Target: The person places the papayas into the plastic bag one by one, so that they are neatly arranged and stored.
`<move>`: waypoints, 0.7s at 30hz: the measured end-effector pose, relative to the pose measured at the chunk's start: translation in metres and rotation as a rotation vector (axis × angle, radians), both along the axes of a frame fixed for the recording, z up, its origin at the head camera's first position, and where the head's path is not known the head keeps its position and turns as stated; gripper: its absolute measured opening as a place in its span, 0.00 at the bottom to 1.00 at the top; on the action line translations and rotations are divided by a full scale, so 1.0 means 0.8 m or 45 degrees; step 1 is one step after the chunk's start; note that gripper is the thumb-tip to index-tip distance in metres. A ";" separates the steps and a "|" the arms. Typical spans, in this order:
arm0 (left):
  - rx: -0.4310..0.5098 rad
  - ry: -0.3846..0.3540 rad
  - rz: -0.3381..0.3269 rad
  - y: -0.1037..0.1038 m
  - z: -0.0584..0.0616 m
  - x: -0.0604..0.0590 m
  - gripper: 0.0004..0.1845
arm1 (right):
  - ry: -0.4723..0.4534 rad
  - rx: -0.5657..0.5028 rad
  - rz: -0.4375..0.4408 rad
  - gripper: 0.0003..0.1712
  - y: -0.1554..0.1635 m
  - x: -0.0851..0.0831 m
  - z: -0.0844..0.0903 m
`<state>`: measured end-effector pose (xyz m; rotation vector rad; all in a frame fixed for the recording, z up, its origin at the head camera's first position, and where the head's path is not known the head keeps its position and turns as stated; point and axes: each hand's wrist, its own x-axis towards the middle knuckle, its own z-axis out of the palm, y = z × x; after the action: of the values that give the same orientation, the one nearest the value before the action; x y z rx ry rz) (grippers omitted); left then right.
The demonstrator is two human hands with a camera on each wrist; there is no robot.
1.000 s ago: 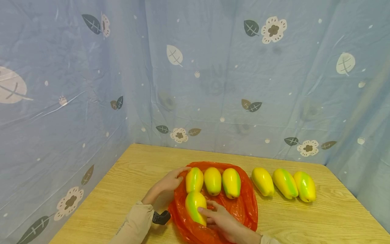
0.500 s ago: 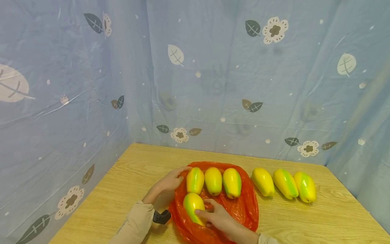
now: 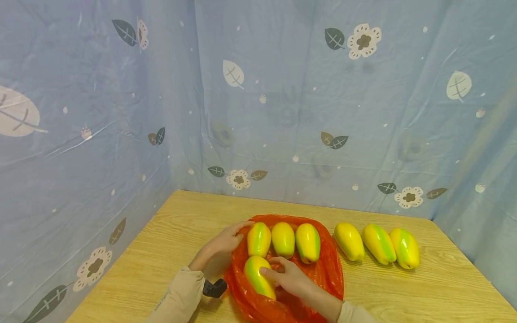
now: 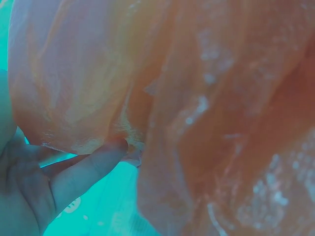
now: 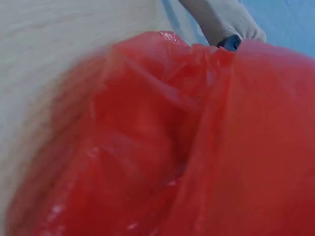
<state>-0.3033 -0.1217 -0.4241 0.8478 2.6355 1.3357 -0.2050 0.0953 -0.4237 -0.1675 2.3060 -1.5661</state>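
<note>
A red plastic bag (image 3: 319,278) lies spread on the table, with three yellow-green papayas in a row at its back, among them the left papaya (image 3: 258,240), the middle papaya (image 3: 282,240) and the right papaya (image 3: 308,242). In front of them rests another papaya (image 3: 258,278), its lower end against the bag's front fold. My right hand (image 3: 295,278) holds this papaya from the right, thumb on top. My left hand (image 3: 226,240) grips the bag's left rim; in the left wrist view its thumb and fingers (image 4: 88,172) sit at the film's edge.
Three more papayas lie side by side on the wooden table (image 3: 404,291) right of the bag, the nearest being a papaya (image 3: 349,242). A blue patterned curtain (image 3: 282,112) stands behind and beside the table. Red film (image 5: 147,137) fills much of the right wrist view.
The front papaya has shifted slightly within the bag, first left and then a little back right. My right hand has moved slightly up with it. The left hand stays at the rim.
</note>
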 end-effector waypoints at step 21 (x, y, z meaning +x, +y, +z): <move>0.003 -0.026 -0.001 -0.002 0.002 0.001 0.25 | -0.223 -0.223 0.057 0.43 -0.004 -0.001 -0.003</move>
<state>-0.3027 -0.1232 -0.4225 0.8310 2.6189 1.3404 -0.2062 0.0922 -0.4264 -0.1194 2.0200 -1.6886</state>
